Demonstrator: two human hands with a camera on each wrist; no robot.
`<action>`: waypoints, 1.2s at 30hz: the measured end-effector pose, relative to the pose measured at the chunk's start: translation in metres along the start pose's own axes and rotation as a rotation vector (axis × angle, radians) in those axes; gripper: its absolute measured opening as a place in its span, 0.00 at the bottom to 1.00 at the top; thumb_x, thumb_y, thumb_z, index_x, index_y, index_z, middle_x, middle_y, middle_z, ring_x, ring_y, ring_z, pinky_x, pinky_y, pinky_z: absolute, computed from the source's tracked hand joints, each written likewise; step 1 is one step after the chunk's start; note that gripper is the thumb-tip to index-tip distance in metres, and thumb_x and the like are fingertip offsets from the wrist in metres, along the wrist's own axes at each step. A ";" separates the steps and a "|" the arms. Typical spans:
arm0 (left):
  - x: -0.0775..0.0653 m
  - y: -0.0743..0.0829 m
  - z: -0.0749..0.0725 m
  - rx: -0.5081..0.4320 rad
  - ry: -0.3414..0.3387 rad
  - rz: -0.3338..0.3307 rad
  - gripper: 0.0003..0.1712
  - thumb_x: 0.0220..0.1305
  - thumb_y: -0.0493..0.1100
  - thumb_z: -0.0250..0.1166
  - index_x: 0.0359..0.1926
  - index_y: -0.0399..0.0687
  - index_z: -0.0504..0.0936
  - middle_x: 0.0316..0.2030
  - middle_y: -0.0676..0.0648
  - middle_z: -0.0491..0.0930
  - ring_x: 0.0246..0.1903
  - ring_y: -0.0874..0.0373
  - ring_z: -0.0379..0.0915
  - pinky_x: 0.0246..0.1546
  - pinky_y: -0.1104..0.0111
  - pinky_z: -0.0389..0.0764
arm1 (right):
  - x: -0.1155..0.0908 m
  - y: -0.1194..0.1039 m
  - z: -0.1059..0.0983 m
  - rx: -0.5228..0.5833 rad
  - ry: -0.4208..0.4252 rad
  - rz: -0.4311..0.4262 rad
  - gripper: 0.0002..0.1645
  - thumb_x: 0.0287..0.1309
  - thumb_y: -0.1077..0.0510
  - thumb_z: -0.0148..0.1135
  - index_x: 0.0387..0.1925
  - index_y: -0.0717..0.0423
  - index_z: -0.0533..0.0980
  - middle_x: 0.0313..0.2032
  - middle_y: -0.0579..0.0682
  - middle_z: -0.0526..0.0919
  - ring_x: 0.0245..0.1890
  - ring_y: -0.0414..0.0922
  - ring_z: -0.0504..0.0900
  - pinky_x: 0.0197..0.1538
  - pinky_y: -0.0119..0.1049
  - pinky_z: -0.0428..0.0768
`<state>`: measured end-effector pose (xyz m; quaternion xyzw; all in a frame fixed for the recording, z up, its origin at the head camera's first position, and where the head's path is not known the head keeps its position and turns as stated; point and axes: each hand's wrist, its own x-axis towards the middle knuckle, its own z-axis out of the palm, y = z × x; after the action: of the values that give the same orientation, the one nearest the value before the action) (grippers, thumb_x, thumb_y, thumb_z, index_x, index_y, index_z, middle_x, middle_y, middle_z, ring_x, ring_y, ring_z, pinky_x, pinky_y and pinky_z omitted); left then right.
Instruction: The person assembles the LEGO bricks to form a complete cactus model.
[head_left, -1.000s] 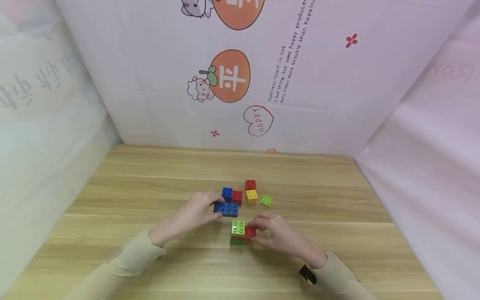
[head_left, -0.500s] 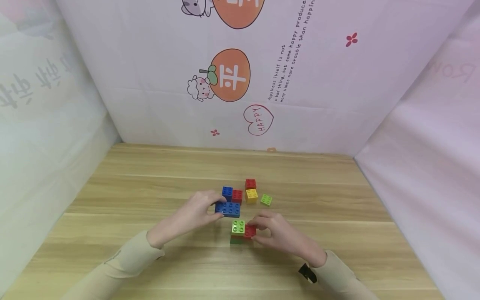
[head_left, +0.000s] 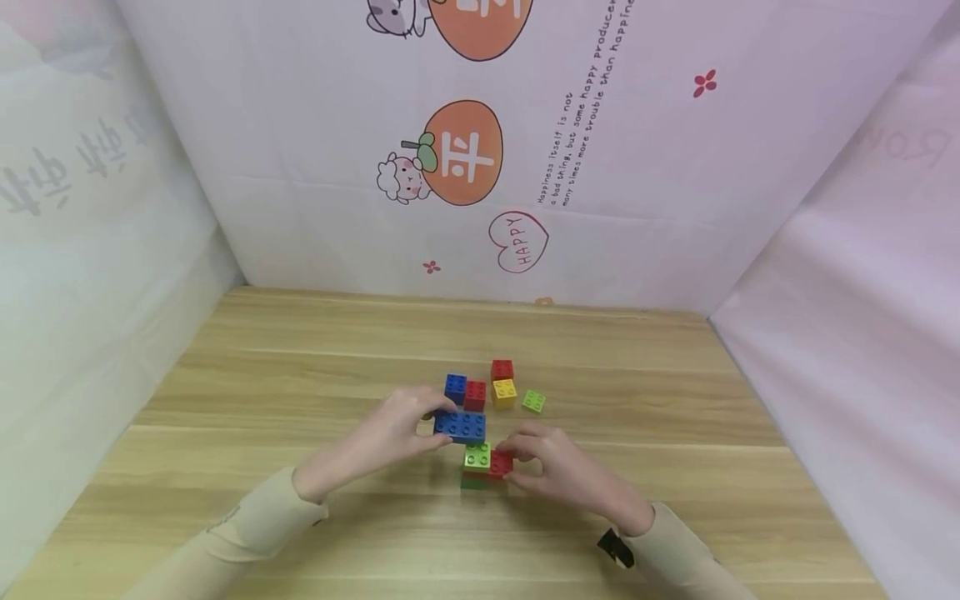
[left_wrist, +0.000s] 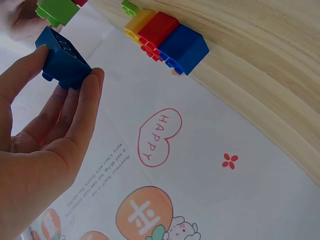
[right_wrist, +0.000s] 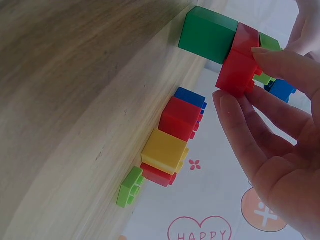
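My left hand (head_left: 397, 429) pinches a long blue toy building brick (head_left: 460, 427) between thumb and fingers, studs up. In the head view its front edge overlaps the back of a small stack. Dark green brick (right_wrist: 207, 35) forms the stack's base; a red brick (right_wrist: 237, 72) lies across it, jutting to the right, and a light green brick (head_left: 477, 456) sits on the red one's left part. My right hand (head_left: 558, 473) grips the red brick's jutting end by its sides. From the left wrist, the blue brick (left_wrist: 65, 59) appears close to the light green brick (left_wrist: 59, 14).
Behind the stack stand loose bricks: a small blue one (head_left: 455, 388), a red one (head_left: 475, 395), a yellow one (head_left: 504, 393) and another red one (head_left: 502, 368). A thin light green brick (head_left: 534, 401) lies to their right. White printed cloth (head_left: 615, 167) encloses the wooden table (head_left: 300, 350).
My left hand has brought the long blue brick slightly right and nearer the body, up to the stack's back edge. The right hand keeps its hold on the red brick, nearly still.
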<state>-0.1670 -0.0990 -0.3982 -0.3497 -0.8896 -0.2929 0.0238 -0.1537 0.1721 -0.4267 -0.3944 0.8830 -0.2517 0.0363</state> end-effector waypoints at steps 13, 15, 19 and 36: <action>-0.005 0.004 0.002 -0.064 -0.004 -0.010 0.19 0.57 0.38 0.73 0.50 0.39 0.83 0.47 0.41 0.85 0.46 0.51 0.85 0.46 0.64 0.88 | 0.001 -0.001 0.001 0.003 0.000 0.006 0.16 0.55 0.60 0.71 0.47 0.57 0.82 0.42 0.49 0.86 0.40 0.42 0.86 0.43 0.30 0.87; -0.006 0.004 0.003 -0.062 -0.010 -0.016 0.19 0.57 0.38 0.73 0.50 0.39 0.83 0.46 0.42 0.85 0.45 0.52 0.85 0.45 0.64 0.88 | 0.001 -0.001 0.001 0.005 0.002 0.005 0.16 0.55 0.60 0.71 0.47 0.57 0.82 0.42 0.49 0.86 0.40 0.41 0.86 0.42 0.29 0.87; -0.008 0.004 0.004 -0.064 -0.020 -0.024 0.18 0.57 0.38 0.73 0.49 0.40 0.83 0.45 0.43 0.86 0.44 0.53 0.84 0.44 0.65 0.88 | 0.001 -0.001 0.001 0.004 -0.002 0.007 0.17 0.55 0.60 0.71 0.47 0.57 0.82 0.42 0.49 0.86 0.40 0.41 0.86 0.43 0.29 0.87; -0.010 0.007 0.006 -0.053 -0.033 0.005 0.19 0.53 0.37 0.75 0.48 0.39 0.83 0.43 0.43 0.86 0.39 0.57 0.83 0.39 0.70 0.87 | 0.000 -0.001 0.001 -0.001 0.004 0.008 0.17 0.54 0.61 0.72 0.47 0.58 0.82 0.43 0.49 0.86 0.40 0.42 0.86 0.43 0.27 0.86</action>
<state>-0.1542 -0.0978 -0.4021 -0.3570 -0.8810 -0.3104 0.0006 -0.1526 0.1711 -0.4276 -0.3903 0.8849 -0.2519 0.0351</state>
